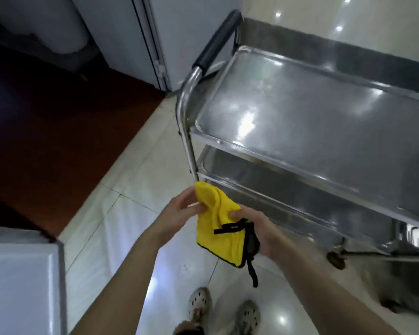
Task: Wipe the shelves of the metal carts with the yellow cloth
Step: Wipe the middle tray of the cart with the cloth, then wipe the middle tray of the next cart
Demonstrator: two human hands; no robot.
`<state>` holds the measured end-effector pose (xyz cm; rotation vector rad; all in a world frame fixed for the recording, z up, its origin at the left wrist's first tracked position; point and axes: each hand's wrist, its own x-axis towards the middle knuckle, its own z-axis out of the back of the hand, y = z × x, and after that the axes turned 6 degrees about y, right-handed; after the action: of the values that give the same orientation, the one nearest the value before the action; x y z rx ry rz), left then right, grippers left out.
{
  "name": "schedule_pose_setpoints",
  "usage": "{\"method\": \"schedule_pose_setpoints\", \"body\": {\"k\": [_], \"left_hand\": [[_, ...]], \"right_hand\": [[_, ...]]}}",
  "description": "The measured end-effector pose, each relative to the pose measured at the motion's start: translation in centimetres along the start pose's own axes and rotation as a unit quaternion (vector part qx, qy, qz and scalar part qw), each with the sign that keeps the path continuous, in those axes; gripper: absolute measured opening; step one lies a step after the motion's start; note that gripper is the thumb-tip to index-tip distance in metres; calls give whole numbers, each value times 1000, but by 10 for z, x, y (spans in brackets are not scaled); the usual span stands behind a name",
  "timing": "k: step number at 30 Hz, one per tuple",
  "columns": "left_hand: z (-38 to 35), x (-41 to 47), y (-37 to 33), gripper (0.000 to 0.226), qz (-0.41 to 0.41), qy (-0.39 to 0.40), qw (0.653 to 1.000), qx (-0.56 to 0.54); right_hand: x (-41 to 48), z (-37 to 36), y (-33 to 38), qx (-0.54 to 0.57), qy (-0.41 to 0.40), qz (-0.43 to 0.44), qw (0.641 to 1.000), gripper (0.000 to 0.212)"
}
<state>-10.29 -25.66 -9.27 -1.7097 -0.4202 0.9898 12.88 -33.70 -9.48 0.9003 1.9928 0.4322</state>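
My left hand [182,209] pinches the yellow cloth [213,221] at its top; my right hand [259,235] grips its lower edge, likely folding a wiping pad. The cart [312,117] stands just beyond, to the right.

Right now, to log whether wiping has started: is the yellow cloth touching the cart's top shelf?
Apart. The head view shows the yellow cloth, gripped by the left hand and right hand, clear below the front rim of the top shelf.

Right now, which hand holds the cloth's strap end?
The right hand: it grips the yellow cloth by the black strap; the left hand pinches its plain top.
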Motion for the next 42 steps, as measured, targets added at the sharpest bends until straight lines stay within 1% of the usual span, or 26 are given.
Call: {"method": "schedule_pose_setpoints", "body": {"k": [2, 3, 5, 7, 9, 11, 12, 14, 15, 16, 18, 19, 22, 23, 25, 26, 28, 30, 32, 34, 37, 40, 42], "left_hand": [[15, -27, -37, 34, -20, 0, 1000, -16], [25, -38, -52, 32, -27, -16, 999, -18], [46, -54, -74, 29, -39, -71, 997, -14], [72, -64, -92, 27, -49, -126, 991, 7], [105, -67, -107, 25, -56, -172, 983, 37], [147, -60, -118, 21, -58, -190, 977, 77], [171, -52, -123, 18, -60, -183, 976, 98], [222, -32, -135, 14, -69, -149, 979, 118], [247, -21, -143, 14, -70, -124, 983, 116], [270, -10, -154, 15, -67, -93, 986, 119], [316, 9, -178, 16, -60, -35, 985, 160], [336, 16, -189, 17, -58, -17, 982, 179], [390, 47, -221, 27, -61, 18, 976, 210], [408, 59, -230, 32, -61, 26, 974, 218], [441, 86, -242, 39, -35, 48, 965, 257], [454, 102, -244, 40, -13, 63, 956, 287], [475, 139, -245, 33, 16, 76, 933, 353], [490, 181, -251, 26, 18, 65, 908, 413], [500, 226, -266, 24, 18, 59, 891, 450], [510, 276, -286, 19, 10, 53, 887, 458], [524, 357, -321, 13, -13, 48, 891, 452], [532, 435, -364, 11, -27, 72, 900, 429], [532, 484, -391, 12, -39, 101, 893, 437]], "right_hand": [[-2, -38, 13, 14, 39, -14, 999, 64], [2, -55, 21, 1, 40, -16, 999, 69], [15, -84, 35, -69, 9, -7, 998, 68], [35, -114, 53, -139, -11, 34, 990, 61], [60, -145, 74, -195, -17, 86, 977, 63], [95, -172, 95, -285, -15, 134, 949, 67], [116, -185, 105, -346, -19, 148, 926, 69], [157, -211, 128, -473, -44, 160, 865, 71], [176, -222, 140, -510, -66, 166, 841, 71], [193, -234, 153, -522, -85, 178, 830, 71], [224, -260, 180, -511, -99, 200, 830, 69], [238, -273, 193, -505, -99, 208, 832, 63], [279, -299, 227, -505, -125, 255, 815, 32], [292, -303, 238, -495, -143, 269, 814, 25], [312, -305, 256, -462, -184, 281, 821, 15], [321, -303, 266, -449, -207, 284, 822, 14], [335, -293, 288, -437, -249, 285, 816, 16], [349, -278, 309, -445, -283, 282, 802, 18], [364, -258, 332, -435, -326, 276, 793, 17], [383, -235, 359, -409, -368, 277, 787, 15], [417, -198, 405, -381, -412, 259, 786, 11], [447, -168, 456, -363, -439, 253, 782, 19], [457, -156, 492, -364, -456, 255, 771, 22]]}}
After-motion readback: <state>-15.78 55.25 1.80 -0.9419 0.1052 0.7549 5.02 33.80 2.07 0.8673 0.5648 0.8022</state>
